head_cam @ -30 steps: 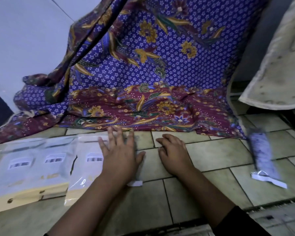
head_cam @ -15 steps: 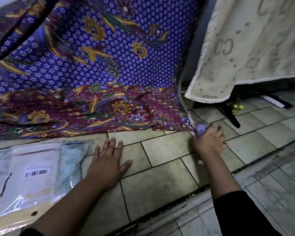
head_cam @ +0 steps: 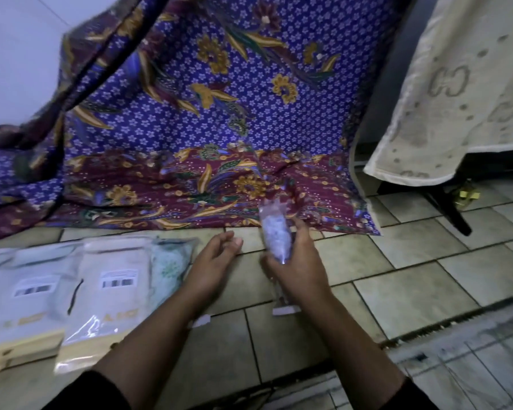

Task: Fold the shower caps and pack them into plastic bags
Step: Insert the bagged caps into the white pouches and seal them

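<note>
My right hand [head_cam: 301, 261] grips a narrow clear plastic bag [head_cam: 274, 232] stuffed with a pale folded shower cap, held upright above the tiled floor; its white flap [head_cam: 285, 310] hangs below my wrist. My left hand [head_cam: 214, 258] hovers just left of the bag with relaxed fingers, holding nothing. Packed flat bags with barcode labels [head_cam: 113, 291] lie in a row on the floor at the left, and a pale green shower cap bag [head_cam: 169, 267] sits beside them under my left forearm.
A purple and maroon floral cloth [head_cam: 208, 128] drapes down onto the tiles [head_cam: 412, 279] behind my hands. A cream towel [head_cam: 456, 99] hangs over a dark stand at the right. A small white strip [head_cam: 202, 321] lies on the floor.
My right hand reached to the right, picked up the packed bag from the floor and brought it back to the middle. My left hand lifted off the floor.
</note>
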